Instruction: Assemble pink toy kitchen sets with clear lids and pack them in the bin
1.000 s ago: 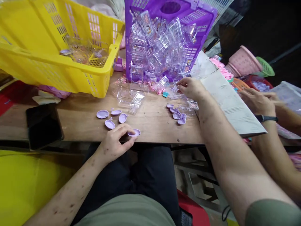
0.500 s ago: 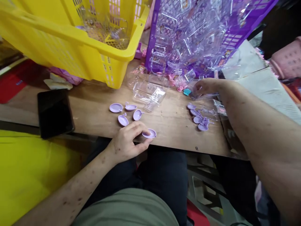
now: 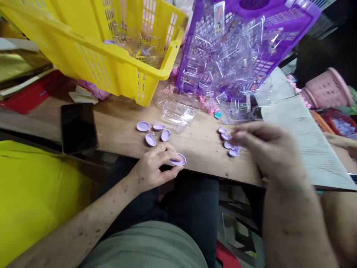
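Note:
My left hand pinches a small purple oval dish-shaped piece at the table's front edge. Just beyond it lie several similar purple pieces, among them a flat oval one, hollow side up. My right hand is smeared by motion, its fingertips beside a cluster of purple pieces on the right; whether anything is in its fingers I cannot make out. Clear plastic cases lie on the table behind the pieces, near a small teal piece.
A yellow basket stands at the back left. Beside it, a purple basket holds many clear cases. A black phone lies on the left, a cardboard sheet on the right. Another person's hand shows at the right edge.
My right hand has come back from the clear cases toward the front, near the purple cluster. My left hand keeps its hold on the purple piece. The view has shifted somewhat.

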`<control>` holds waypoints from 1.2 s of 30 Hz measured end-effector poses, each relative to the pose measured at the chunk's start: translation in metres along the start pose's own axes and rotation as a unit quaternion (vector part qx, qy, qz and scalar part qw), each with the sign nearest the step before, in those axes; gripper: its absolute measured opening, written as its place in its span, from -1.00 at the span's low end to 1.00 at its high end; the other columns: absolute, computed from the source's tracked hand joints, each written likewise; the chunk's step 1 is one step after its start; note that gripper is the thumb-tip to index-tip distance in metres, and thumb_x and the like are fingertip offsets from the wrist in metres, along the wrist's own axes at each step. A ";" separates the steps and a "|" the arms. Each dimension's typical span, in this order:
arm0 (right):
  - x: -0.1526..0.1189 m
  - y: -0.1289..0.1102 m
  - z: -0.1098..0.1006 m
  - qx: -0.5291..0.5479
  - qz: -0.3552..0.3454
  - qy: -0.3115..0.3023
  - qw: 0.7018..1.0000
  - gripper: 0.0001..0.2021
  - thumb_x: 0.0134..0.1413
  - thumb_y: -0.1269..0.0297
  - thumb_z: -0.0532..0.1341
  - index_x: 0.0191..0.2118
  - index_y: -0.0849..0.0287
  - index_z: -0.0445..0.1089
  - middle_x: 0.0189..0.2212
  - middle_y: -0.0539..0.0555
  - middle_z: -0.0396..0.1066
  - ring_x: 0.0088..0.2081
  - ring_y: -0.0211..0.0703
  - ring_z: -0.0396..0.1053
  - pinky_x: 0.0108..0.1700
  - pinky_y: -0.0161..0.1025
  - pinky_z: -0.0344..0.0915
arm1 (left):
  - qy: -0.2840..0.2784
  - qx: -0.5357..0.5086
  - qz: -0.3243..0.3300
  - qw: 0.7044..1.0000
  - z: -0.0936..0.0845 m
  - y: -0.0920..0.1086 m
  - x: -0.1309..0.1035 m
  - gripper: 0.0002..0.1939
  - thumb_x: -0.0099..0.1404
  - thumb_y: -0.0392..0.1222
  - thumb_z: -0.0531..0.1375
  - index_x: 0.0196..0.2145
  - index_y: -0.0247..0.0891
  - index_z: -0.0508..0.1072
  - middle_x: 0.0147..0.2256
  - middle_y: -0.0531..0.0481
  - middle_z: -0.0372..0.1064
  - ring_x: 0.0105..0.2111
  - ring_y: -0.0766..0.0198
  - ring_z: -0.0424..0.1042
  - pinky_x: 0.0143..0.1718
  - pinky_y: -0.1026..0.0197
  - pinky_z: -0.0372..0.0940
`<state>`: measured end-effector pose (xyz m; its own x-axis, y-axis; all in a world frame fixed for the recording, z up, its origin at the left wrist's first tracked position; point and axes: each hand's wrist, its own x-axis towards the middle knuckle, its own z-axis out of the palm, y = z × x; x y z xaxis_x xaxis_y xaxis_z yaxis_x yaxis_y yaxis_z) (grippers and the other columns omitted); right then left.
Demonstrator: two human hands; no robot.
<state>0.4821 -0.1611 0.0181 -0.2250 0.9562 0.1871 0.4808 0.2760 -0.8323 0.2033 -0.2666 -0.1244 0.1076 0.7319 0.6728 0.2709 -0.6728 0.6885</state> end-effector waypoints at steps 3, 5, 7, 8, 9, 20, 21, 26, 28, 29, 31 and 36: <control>-0.064 -0.006 0.047 0.135 0.046 -0.069 0.987 -0.66 0.05 0.02 0.68 -0.37 0.16 0.68 -0.48 0.09 0.65 -0.50 -0.10 0.65 -0.40 -0.27 0.62 | -0.028 0.013 0.044 0.999 -0.006 0.013 0.003 -0.79 0.54 -0.10 0.41 -0.03 -0.24 0.53 -0.15 -0.03 0.51 -0.13 0.25 0.55 -0.02 0.21 0.51; -0.089 -0.009 0.069 0.178 0.069 -0.085 0.978 -0.67 0.06 0.01 0.67 -0.37 0.14 0.68 -0.48 0.08 0.65 -0.50 -0.09 0.65 -0.41 -0.27 0.62 | -0.065 0.017 0.054 0.996 -0.011 0.024 0.005 -0.79 0.54 -0.10 0.40 -0.06 -0.25 0.51 -0.16 -0.03 0.50 -0.15 0.26 0.53 -0.05 0.23 0.49; -0.102 -0.012 0.079 0.190 0.076 -0.095 0.974 -0.68 0.10 0.03 0.65 -0.39 0.14 0.66 -0.51 0.04 0.62 -0.55 -0.17 0.60 -0.46 -0.34 0.54 | -0.102 0.016 0.055 0.993 -0.016 0.036 0.006 -0.84 0.56 -0.15 0.37 -0.08 -0.25 0.50 -0.17 -0.03 0.49 -0.17 0.26 0.52 -0.08 0.26 0.48; -0.106 -0.014 0.081 0.185 0.070 -0.101 0.975 -0.67 0.12 0.03 0.64 -0.42 0.14 0.64 -0.54 0.01 0.58 -0.58 -0.23 0.54 -0.50 -0.39 0.47 | -0.115 0.013 0.057 0.992 -0.018 0.042 0.007 -0.87 0.57 -0.17 0.36 -0.09 -0.25 0.50 -0.17 -0.04 0.48 -0.18 0.27 0.51 -0.09 0.26 0.48; -0.109 -0.015 0.080 0.174 0.059 -0.109 0.977 -0.65 0.16 0.04 0.62 -0.44 0.15 0.60 -0.56 -0.02 0.54 -0.60 -0.30 0.48 -0.52 -0.43 0.39 | -0.125 0.008 0.059 0.990 -0.021 0.047 0.008 -0.88 0.59 -0.18 0.34 -0.09 -0.25 0.49 -0.17 -0.04 0.47 -0.18 0.27 0.50 -0.10 0.27 0.47; -0.119 -0.015 0.070 0.138 -0.002 -0.246 0.959 -0.50 0.52 -0.10 0.32 -0.41 0.14 0.46 -0.51 -0.04 0.42 -0.46 -0.29 0.35 -0.36 -0.32 0.28 | -0.182 -0.017 0.082 0.980 -0.031 0.066 0.007 -0.89 0.63 -0.17 0.28 -0.07 -0.26 0.47 -0.13 -0.07 0.42 -0.18 0.27 0.46 -0.12 0.28 0.43; -0.119 -0.015 0.069 0.142 0.001 -0.256 0.956 -0.49 0.52 -0.12 0.32 -0.42 0.14 0.46 -0.49 -0.03 0.42 -0.44 -0.28 0.35 -0.35 -0.31 0.29 | -0.188 -0.018 0.081 0.979 -0.031 0.066 0.006 -0.89 0.63 -0.18 0.28 -0.06 -0.26 0.47 -0.13 -0.07 0.42 -0.17 0.26 0.46 -0.11 0.28 0.43; -0.121 -0.017 0.067 0.143 0.015 -0.294 0.945 -0.47 0.51 -0.13 0.33 -0.43 0.17 0.49 -0.48 -0.03 0.43 -0.44 -0.30 0.32 -0.35 -0.31 0.25 | -0.221 -0.023 0.065 0.973 -0.032 0.069 0.005 -0.92 0.60 -0.23 0.31 -0.05 -0.25 0.49 -0.12 -0.07 0.44 -0.17 0.27 0.49 -0.11 0.29 0.44; -0.121 -0.018 0.066 0.138 0.019 -0.295 0.945 -0.47 0.51 -0.13 0.33 -0.43 0.17 0.49 -0.48 -0.03 0.43 -0.44 -0.31 0.31 -0.36 -0.32 0.23 | -0.224 -0.039 0.056 0.972 -0.033 0.071 0.006 -0.92 0.59 -0.25 0.32 -0.04 -0.26 0.49 -0.11 -0.07 0.45 -0.16 0.28 0.50 -0.11 0.31 0.44; -0.121 -0.018 0.065 0.134 0.019 -0.294 0.946 -0.47 0.50 -0.13 0.33 -0.43 0.18 0.49 -0.48 -0.03 0.43 -0.44 -0.32 0.31 -0.37 -0.32 0.23 | -0.225 -0.047 0.051 0.972 -0.033 0.072 0.006 -0.92 0.58 -0.26 0.32 -0.03 -0.26 0.49 -0.11 -0.08 0.45 -0.16 0.28 0.50 -0.10 0.31 0.45; -0.120 -0.019 0.063 0.128 0.016 -0.294 0.947 -0.47 0.50 -0.13 0.34 -0.43 0.18 0.50 -0.48 -0.02 0.42 -0.44 -0.31 0.30 -0.37 -0.32 0.23 | -0.226 -0.056 0.044 0.971 -0.034 0.073 0.007 -0.92 0.59 -0.26 0.32 -0.03 -0.26 0.50 -0.10 -0.08 0.46 -0.14 0.27 0.51 -0.10 0.32 0.45; -0.118 -0.021 0.061 0.126 0.009 -0.304 0.944 -0.47 0.49 -0.12 0.34 -0.43 0.18 0.50 -0.48 -0.02 0.43 -0.45 -0.31 0.32 -0.37 -0.31 0.24 | -0.232 -0.057 0.055 0.970 -0.035 0.070 0.008 -0.92 0.59 -0.24 0.32 -0.04 -0.27 0.50 -0.11 -0.09 0.47 -0.13 0.26 0.53 -0.11 0.32 0.45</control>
<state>0.4466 -0.2853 -0.0184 -0.7004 0.7068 -0.0994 0.2893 0.1538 -0.9448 0.1896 -0.3119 -0.0613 0.5558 0.6079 0.5671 0.1297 -0.7372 0.6631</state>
